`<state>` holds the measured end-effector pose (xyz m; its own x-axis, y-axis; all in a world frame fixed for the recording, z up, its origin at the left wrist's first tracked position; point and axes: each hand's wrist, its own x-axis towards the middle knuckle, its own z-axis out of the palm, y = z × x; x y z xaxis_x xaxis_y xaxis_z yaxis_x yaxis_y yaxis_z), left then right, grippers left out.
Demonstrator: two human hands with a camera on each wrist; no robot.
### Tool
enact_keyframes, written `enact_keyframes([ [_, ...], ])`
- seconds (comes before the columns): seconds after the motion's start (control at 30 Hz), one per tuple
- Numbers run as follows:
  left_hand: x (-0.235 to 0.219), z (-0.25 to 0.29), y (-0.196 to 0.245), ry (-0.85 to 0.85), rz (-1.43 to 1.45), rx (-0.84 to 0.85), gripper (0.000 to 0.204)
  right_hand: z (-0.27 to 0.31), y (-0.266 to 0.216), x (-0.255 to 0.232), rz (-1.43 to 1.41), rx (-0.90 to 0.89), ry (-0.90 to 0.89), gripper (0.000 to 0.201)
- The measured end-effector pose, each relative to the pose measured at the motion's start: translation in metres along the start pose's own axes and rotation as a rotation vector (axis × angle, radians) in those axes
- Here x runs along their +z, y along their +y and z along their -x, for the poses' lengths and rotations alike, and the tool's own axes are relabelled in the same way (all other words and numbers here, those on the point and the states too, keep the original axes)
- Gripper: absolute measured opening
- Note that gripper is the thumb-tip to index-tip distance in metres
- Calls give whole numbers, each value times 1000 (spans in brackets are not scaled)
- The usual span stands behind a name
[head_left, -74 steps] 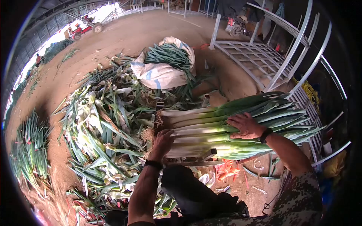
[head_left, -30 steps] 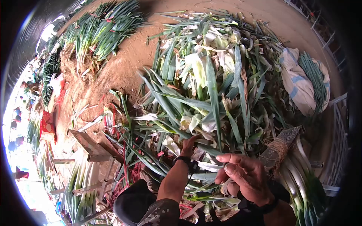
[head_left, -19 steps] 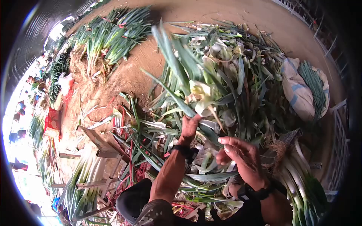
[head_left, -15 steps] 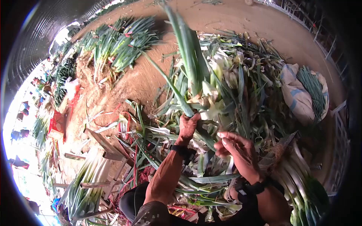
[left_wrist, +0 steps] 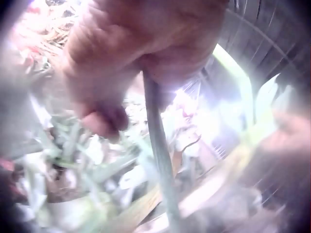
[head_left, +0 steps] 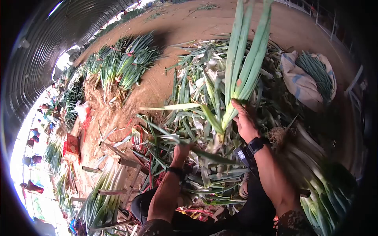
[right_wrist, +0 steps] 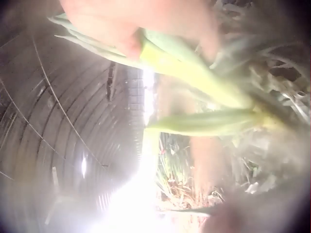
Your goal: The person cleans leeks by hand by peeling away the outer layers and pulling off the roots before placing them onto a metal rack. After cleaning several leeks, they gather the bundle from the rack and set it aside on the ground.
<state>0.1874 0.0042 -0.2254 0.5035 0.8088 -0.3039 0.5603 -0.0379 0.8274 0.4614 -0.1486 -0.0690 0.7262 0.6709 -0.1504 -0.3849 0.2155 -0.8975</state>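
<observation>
In the head view my right hand (head_left: 246,122) grips a large green onion plant (head_left: 236,94) near the base of its leaves, which stand upward. My left hand (head_left: 182,154) pinches a long loose leaf (head_left: 212,156), lower and to the left of the plant. The left wrist view has that leaf (left_wrist: 158,141) hanging from between the thumb and fingers of the left hand (left_wrist: 141,43). In the right wrist view the fingers of the right hand (right_wrist: 146,19) wrap the plant's pale green stem (right_wrist: 184,73). Its root end is blurred.
A heap of leaves (head_left: 197,70) lies in front. To the right are a white sack (head_left: 301,82) and trimmed onions (head_left: 315,177); at left, a bundled pile (head_left: 122,65), a red box (head_left: 71,147) and a wooden rack (head_left: 114,192) with onions.
The right hand has moved up and taken hold of the plant, which the left hand held before. The left hand has moved down and left and now has a loose leaf. The plant has shifted right.
</observation>
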Motion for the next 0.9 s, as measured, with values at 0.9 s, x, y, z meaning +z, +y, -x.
enact_keyframes([
  [0.9,28,83,-73,86,-433,-20,54,40,-76,28,-561,-196,-292,32],
])
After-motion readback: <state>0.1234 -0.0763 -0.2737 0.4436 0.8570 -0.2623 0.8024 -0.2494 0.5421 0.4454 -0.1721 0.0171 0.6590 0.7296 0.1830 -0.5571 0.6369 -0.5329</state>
